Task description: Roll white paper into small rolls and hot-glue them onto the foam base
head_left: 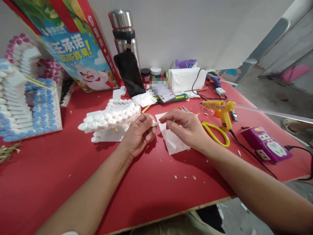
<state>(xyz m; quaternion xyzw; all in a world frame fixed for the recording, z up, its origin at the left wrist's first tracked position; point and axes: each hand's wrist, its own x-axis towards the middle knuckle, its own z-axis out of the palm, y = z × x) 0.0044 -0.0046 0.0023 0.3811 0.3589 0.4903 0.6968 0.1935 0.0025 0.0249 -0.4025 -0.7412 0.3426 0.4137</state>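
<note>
My left hand (pixel 141 132) pinches a small white paper rosette (pixel 154 123) between thumb and fingertips. Close to its right side is my right hand (pixel 184 125), index finger and thumb apart, with nothing I can make out between them. Beneath the right hand lies a sheet of white tissue paper (pixel 171 143). Left of my left hand stands a white board model (pixel 107 122), lined with rows of similar white rosettes and partly hidden by that hand. Small white scraps (pixel 185 177) are scattered on the red table (pixel 156 195).
At right, a yellow glue gun (pixel 221 109) stands by yellow-handled scissors (pixel 217 138) and a purple power socket (pixel 267 143). Behind are a phone (pixel 129 71) against a steel flask (pixel 121 19), and a tissue pack (pixel 186 80). Blue-and-white rosette models (pixel 44 104) and a printed bag (pixel 80 49) stand left.
</note>
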